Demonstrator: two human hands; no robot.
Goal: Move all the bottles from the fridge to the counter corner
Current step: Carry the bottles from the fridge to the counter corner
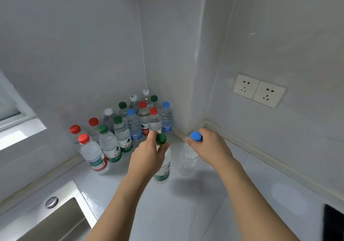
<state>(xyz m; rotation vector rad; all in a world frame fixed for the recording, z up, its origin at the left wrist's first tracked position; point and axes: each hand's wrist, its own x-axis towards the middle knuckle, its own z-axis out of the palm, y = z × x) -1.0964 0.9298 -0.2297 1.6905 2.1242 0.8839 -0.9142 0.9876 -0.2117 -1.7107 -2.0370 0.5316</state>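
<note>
At 8 o'clock, a steel sink [55, 220] set into the white counter [186, 212], a round metal plug [51, 202] on its rim. Above that, at 9 o'clock, a window ledge [20, 129].

From 9 towards 12 o'clock of the hands, a cluster of water bottles [122, 127] standing upright in the counter corner, caps red, green, blue and white, packed close together against the wall; exact count hard to tell, as the rear ones hide behind the front.

Just left of centre, left hand [147, 157] gripping the neck of a green-capped bottle [162, 168], fingers curled round just below the cap, base seemingly on the counter.

Just beside it at 3 o'clock, right hand [210, 145] pinching a blue-capped bottle [188, 160] by its cap, bottle upright, near the wall's projecting corner.

At 2 o'clock, two white wall sockets [259, 90] side by side. At 5 o'clock, a dark slab [334, 224] cut off by the edge.
</note>
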